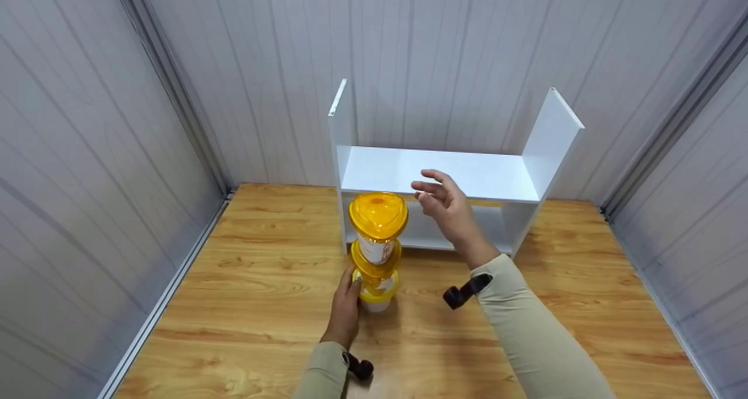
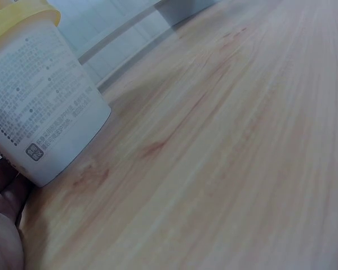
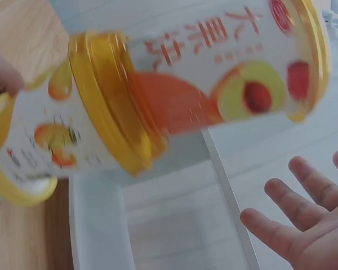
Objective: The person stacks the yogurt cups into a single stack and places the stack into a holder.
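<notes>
Three yellow-lidded tubs (image 1: pixel 377 250) stand stacked at frame centre on the table (image 1: pixel 263 305), long axis vertical. Left hand (image 1: pixel 346 311) holds the bottom tub (fingers mostly hidden). Right hand (image 1: pixel 444 203), spread and empty, hovers just right of the top tub, before the white shelf (image 1: pixel 467 177).

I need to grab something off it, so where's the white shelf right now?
In the head view the white shelf stands at the table's far edge against the wall, just behind the stacked yellow-lidded cups.

A bare recording booth: grey panelled walls (image 1: pixel 87 153) enclose a wooden table (image 1: pixel 263 305).
</notes>
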Demonstrator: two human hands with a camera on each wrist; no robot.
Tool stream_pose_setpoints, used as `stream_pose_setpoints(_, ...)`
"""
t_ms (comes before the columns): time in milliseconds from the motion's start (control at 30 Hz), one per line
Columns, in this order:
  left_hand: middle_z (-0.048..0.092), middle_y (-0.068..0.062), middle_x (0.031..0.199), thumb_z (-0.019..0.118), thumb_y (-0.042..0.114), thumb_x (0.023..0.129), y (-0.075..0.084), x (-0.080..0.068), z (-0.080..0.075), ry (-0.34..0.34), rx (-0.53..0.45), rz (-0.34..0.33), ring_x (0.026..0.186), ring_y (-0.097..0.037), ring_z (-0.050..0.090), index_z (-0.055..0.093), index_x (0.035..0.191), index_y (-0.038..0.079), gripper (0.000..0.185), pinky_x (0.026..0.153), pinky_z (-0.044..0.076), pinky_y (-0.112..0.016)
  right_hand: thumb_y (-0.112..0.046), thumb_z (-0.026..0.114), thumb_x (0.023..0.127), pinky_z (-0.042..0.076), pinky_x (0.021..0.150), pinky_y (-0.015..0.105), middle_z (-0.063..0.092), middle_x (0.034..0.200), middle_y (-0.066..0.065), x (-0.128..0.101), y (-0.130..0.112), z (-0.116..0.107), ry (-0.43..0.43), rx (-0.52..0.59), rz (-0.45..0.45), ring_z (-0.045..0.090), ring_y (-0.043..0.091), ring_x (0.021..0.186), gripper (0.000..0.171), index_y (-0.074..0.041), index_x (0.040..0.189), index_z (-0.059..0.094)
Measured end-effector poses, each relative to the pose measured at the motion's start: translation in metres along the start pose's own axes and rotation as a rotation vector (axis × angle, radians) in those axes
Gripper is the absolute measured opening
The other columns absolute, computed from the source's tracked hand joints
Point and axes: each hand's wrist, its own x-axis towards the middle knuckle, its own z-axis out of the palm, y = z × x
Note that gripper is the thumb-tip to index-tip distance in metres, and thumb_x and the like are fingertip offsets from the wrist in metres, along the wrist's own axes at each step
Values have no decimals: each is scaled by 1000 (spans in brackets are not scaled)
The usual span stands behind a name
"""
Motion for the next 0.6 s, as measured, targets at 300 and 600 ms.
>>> stream_pose_setpoints(300, 29, 1, 164, 39, 36, 110, 3, 0, -2, -8, -9, 13, 152, -22, 22, 29, 159, 26, 51, 123, 16, -49, -20, 68, 95, 54, 91, 32, 55, 138, 24, -5, -1, -30, 143, -17, 5, 59, 37, 120, 56, -7, 144, 45)
stream_pose_setpoints(600, 30, 2, 163, 40, 42, 108, 1, -2, -1, 12, 20, -23, 151, -22, 23, 30, 159, 28, 53, 123, 17, -49, -14, 71, 95, 53, 90, 22, 50, 134, 27, -16, 0, -60, 238, -28, 46, 58, 27, 116, 57, -3, 142, 41)
